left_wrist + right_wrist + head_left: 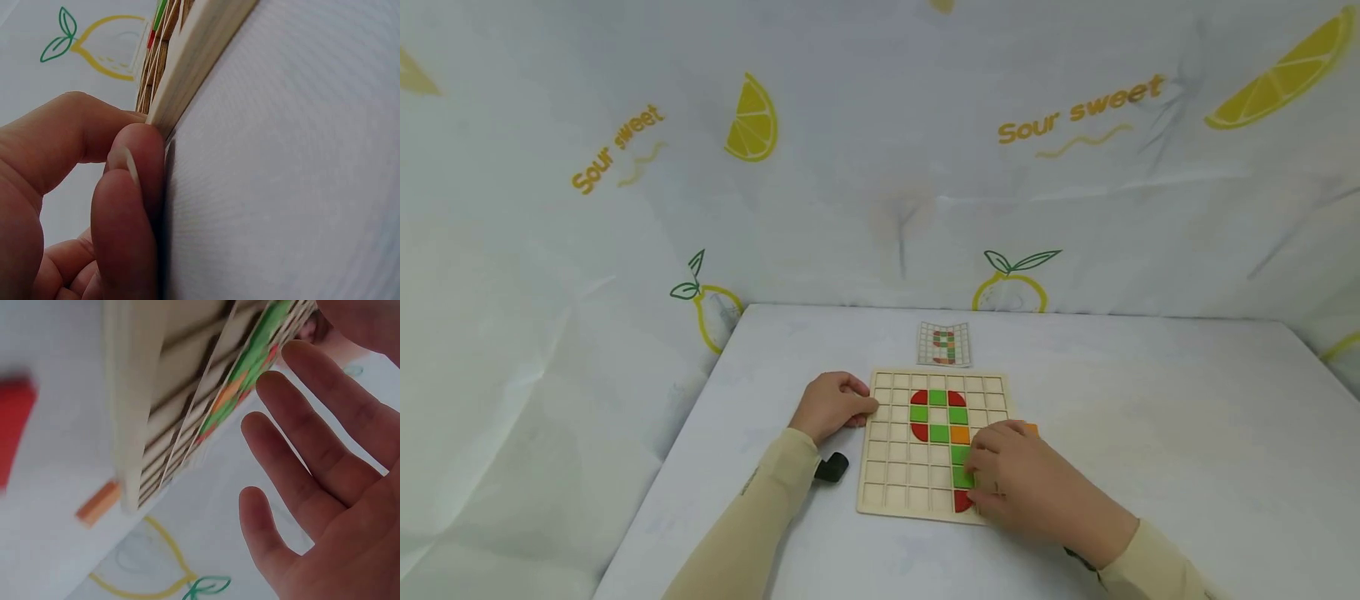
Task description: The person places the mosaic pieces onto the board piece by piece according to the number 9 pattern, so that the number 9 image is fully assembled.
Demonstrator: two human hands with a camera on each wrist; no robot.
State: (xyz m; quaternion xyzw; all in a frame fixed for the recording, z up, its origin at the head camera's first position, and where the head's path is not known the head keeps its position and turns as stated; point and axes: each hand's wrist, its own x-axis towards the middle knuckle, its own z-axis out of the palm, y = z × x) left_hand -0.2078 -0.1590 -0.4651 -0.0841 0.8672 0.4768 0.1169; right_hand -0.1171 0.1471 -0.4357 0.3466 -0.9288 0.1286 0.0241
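Note:
A pale wooden grid board [887, 475] lies on the table with red, green and orange tiles set in its cells in a shape like a 9. My left hand [835, 406] holds the board's left edge, with thumb and fingertips against the rim in the left wrist view. Over the lower right of the board hovers my right hand [1026, 483], its fingers spread and gently bent in the right wrist view. Its thumb in the head view is by a red quarter-round tile [962, 502] at the bottom of the shape. Whether it touches that tile I cannot tell.
Behind the board lies a small pattern card [943, 344] showing a similar shape. A loose orange tile [99, 503] lies beside the board's right edge, and a blurred red piece [14, 428] is nearer. A black object [832, 468] shows at my left wrist.

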